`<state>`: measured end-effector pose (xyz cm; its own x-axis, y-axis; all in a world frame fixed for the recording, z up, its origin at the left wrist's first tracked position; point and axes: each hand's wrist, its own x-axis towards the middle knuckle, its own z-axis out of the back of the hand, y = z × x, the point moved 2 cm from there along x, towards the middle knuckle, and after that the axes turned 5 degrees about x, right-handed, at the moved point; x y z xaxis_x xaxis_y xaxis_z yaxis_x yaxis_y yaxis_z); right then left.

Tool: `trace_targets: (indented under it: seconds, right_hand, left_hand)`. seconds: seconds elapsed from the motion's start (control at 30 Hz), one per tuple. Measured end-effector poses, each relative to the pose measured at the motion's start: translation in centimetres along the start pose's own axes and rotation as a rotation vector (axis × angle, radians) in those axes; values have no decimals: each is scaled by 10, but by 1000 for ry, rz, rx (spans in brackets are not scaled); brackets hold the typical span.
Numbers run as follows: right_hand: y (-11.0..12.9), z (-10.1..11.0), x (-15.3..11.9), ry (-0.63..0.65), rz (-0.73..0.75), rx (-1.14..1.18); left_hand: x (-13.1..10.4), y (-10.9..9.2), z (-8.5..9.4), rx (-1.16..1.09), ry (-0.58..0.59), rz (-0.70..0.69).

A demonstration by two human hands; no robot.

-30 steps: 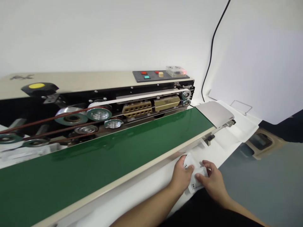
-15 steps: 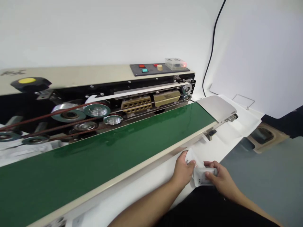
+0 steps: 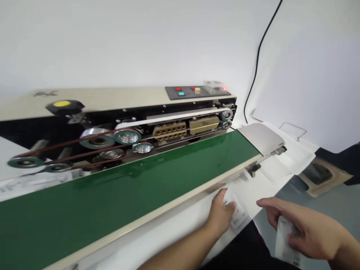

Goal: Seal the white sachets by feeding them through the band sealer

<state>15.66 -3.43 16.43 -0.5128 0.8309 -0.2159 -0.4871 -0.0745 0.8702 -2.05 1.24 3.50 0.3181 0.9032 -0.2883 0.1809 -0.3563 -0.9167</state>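
Now gripping a flat white printed packet (image 3: pixel 283 238) in the right hand (image 3: pixel 312 229) at four o'clock, drawn clear of the white printed pouch (image 3: pixel 239 215) pinched in the left hand (image 3: pixel 221 214) at five, beside the green conveyor belt (image 3: pixel 168 172); apparently fully separated.

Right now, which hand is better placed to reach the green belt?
Probably the left hand, holding a white pouch near the green belt; the right hand, with another pouch, is farther off.

White tbl (image 3: pixel 260 197) carries long beige-topped machine (image 3: pixel 168 129) w/ green conveyor belt (image 3: pixel 157 182).
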Motion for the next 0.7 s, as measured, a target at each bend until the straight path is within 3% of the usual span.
trace_targets:
  seconds: [0.1, 0.23, 0.4, 0.53, 0.7]
  right_hand:
    - [-3, -3, 13, 50, 58, 121]
    - [-11, -11, 30, 19, 22, 331]
    - [-26, -43, 45, 31, -17, 693]
    - [-43, -62, 46, -95, -116, 594]
    - [-45, -66, 39, -112, -167, 509]
  left_hand:
    - [-1, -3, -1, -17, 6, 36]
    - [-1, -7, -2, -6, 18, -2]
    - [0, -10, 1, 75, -12, -22]
    - [3, -5, 3, 73, -13, -57]
    - [5, 0, 3, 58, 11, -60]
